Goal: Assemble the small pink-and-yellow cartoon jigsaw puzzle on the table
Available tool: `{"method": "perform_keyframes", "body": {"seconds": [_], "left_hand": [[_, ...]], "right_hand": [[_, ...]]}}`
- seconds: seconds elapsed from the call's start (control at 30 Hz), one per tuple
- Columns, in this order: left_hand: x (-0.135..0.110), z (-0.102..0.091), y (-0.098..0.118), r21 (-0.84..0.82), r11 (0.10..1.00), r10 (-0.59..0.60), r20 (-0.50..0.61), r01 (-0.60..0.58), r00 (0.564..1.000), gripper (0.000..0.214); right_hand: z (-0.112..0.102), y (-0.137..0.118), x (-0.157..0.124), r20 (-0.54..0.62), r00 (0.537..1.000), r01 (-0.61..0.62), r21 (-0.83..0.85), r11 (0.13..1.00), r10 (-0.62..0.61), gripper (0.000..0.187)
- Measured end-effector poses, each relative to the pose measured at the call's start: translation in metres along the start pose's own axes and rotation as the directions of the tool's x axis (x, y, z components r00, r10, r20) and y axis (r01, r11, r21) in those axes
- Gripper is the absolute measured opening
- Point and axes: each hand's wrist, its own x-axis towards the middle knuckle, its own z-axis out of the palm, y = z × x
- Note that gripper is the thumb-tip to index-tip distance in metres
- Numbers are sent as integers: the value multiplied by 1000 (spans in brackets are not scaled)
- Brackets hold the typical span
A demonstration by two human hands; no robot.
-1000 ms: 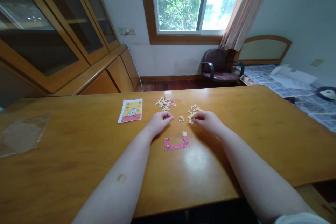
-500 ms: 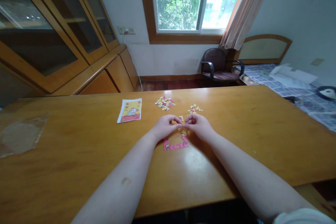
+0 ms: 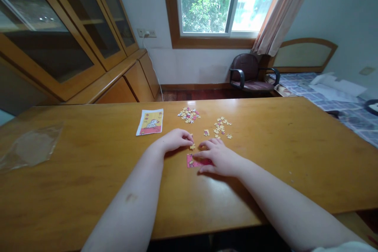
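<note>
My left hand (image 3: 178,140) is low over the table, thumb and fingers closed together at a small yellow jigsaw piece (image 3: 192,147). The fingertips partly cover what they grip. To the right, my right hand (image 3: 217,156) is open, palm down, its fingers spread over the joined pink jigsaw border (image 3: 189,161). Much of that border is hidden beneath the hand. Just beyond the hands, a separate yellow corner-like piece (image 3: 206,132) lies on the wood.
A mixed pile of jigsaw pieces (image 3: 189,115) lies farther back, with looser yellow pieces (image 3: 220,126) to its right. The picture card (image 3: 151,122) is left of the pile. A clear plastic bag (image 3: 29,147) rests at the table's (image 3: 97,157) far left.
My hands have come apart from their meeting point. The left has moved left to the yellow piece; the right has come nearer and spread over the pink border. The view has shifted slightly.
</note>
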Motion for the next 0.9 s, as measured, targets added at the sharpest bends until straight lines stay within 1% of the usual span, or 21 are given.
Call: {"method": "perform_keyframes", "body": {"seconds": [0.13,0.37,0.7,0.9], "left_hand": [[-1,-7,-5,22,999,-32,36,31,999,26],[-4,-7,-3,106,993,-69,119,57,990,25],[-2,-6,1,167,985,-73,124,52,990,26],[-2,-3,2,176,982,-83,83,67,993,24]], "right_hand": [[7,-3,2,42,999,12,-27,1000,-11,63],[10,-2,2,78,997,-16,-14,1000,17,65],[11,-2,2,96,995,-28,-24,999,30,65],[9,-6,2,84,996,-22,-44,999,25,64]]}}
